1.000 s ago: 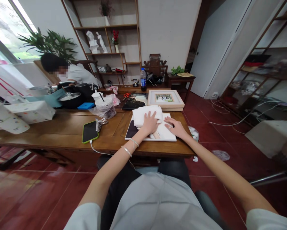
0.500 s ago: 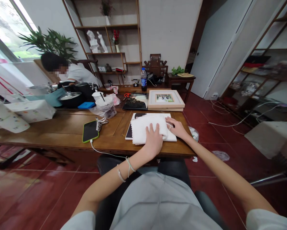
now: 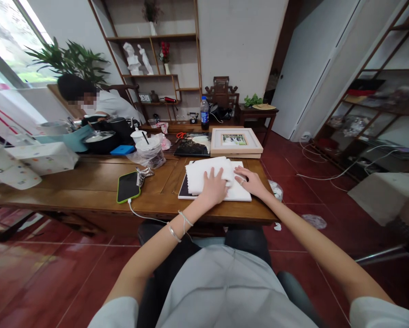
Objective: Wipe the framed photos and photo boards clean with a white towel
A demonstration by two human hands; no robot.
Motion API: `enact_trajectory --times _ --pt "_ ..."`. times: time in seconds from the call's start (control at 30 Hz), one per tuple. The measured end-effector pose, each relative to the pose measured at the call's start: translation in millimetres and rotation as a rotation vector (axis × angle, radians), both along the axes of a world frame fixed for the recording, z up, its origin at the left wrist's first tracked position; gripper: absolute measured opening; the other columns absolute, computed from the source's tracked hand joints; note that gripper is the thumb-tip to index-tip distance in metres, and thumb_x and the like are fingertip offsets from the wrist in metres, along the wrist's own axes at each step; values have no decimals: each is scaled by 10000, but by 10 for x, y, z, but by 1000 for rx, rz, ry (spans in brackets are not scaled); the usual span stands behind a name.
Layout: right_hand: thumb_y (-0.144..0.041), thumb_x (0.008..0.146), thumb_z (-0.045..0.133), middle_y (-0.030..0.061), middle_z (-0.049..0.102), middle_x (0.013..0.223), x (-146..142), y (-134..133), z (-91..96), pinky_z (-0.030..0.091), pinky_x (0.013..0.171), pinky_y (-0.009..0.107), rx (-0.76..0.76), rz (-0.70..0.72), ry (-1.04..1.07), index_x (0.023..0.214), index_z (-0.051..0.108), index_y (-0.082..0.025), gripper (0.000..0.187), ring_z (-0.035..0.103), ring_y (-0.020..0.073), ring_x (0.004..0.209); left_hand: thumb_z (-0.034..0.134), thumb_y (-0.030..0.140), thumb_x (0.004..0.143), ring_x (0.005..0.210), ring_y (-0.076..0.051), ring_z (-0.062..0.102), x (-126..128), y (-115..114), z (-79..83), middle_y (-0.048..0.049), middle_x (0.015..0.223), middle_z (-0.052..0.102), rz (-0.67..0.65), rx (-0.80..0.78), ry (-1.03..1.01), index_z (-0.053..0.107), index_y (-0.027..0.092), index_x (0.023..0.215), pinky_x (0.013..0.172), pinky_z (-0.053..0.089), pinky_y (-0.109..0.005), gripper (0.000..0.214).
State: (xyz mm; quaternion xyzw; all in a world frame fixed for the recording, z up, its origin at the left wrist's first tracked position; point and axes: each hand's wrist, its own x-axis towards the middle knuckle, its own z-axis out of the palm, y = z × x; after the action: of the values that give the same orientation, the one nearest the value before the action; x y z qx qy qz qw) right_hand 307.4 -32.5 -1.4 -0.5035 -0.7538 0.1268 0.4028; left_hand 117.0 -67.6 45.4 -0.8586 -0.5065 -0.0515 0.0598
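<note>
A folded white cloth [image 3: 195, 175] lies on a flat, white-edged panel [image 3: 240, 195] with a dark area at its left, near the table's front edge. My left hand [image 3: 215, 186] is laid on the cloth, fingers spread and pressing it against the panel. At the panel's right side, my right hand [image 3: 250, 181] rests with its fingers stretched out over the surface, just beside the cloth. Most of the panel's face is hidden under the cloth and my hands.
Behind the panel lie a framed picture [image 3: 236, 142] and a dark panel [image 3: 192, 145]. A charging phone [image 3: 129, 187], a lidded plastic cup [image 3: 148, 150] and a blue box [image 3: 122, 150] stand leftward on the wooden table [image 3: 88, 189]. Another person [image 3: 117, 105] leans over at the back left.
My left hand has slid the cloth a little away from me and to the left over the panel. My right hand has stayed in nearly the same place.
</note>
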Motion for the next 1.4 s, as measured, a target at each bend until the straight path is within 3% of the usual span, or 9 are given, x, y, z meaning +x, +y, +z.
enact_trajectory --times 0.2,0.4,0.5,0.63,0.8,0.9,1.1,1.4 --pt "-246 816 587 78 636 1235 -7 -12 11 370 1082 412 0 6 0 1072 700 -216 282 516 225 1242 401 368 928 1379 -368 235 -169 391 -96 -55 1514 322 59 35 -47 645 209 1177 1085 218 -590 383" --pt "-240 805 601 63 640 1232 -1 -8 3 375 1078 417 -2 7 15 1062 703 -236 277 524 225 1235 401 348 929 1359 -360 269 -226 400 -81 -59 1500 347 119 54 -21 642 219 1184 1070 241 -574 374" --pt "-237 805 602 69 639 1233 0 -8 1 371 1081 421 -7 6 11 1063 703 -231 277 524 229 1235 418 310 925 1348 -383 278 -171 259 -44 -78 1495 350 159 42 21 654 211 1168 1049 255 -583 353" --pt "-240 813 590 80 634 1237 -3 -12 -3 371 1083 417 1 3 0 1069 701 -217 280 522 230 1237 420 278 926 1329 -429 291 -77 -119 9 -133 1488 347 164 21 71 672 162 1149 1026 272 -599 355" --pt "-221 807 582 77 628 1246 -3 -10 5 364 1087 431 -1 6 -12 1070 701 -217 290 514 237 1244 451 225 899 1324 -434 309 13 -616 64 -126 1488 351 16 -5 114 683 178 1139 1028 293 -592 337" --pt "-174 795 553 59 621 1258 5 -9 23 363 1091 426 -8 14 -37 1081 698 -224 324 504 228 1254 471 244 890 1330 -434 299 24 -719 80 -121 1491 348 -66 -8 100 690 178 1128 1033 300 -590 330" --pt "-158 792 532 55 621 1259 6 -12 45 368 1089 415 -10 24 -61 1098 696 -224 354 489 237 1266 429 279 910 1333 -417 301 -27 -455 40 -106 1483 366 -109 23 31 661 159 1166 1048 300 -591 365" --pt "-258 826 576 94 625 1248 -5 -3 -2 367 1087 407 2 -4 -35 1087 694 -191 294 516 229 1243 435 337 914 1372 -409 227 -65 179 -92 -92 1512 316 -6 27 -13 650 180 1173 1064 238 -631 372"
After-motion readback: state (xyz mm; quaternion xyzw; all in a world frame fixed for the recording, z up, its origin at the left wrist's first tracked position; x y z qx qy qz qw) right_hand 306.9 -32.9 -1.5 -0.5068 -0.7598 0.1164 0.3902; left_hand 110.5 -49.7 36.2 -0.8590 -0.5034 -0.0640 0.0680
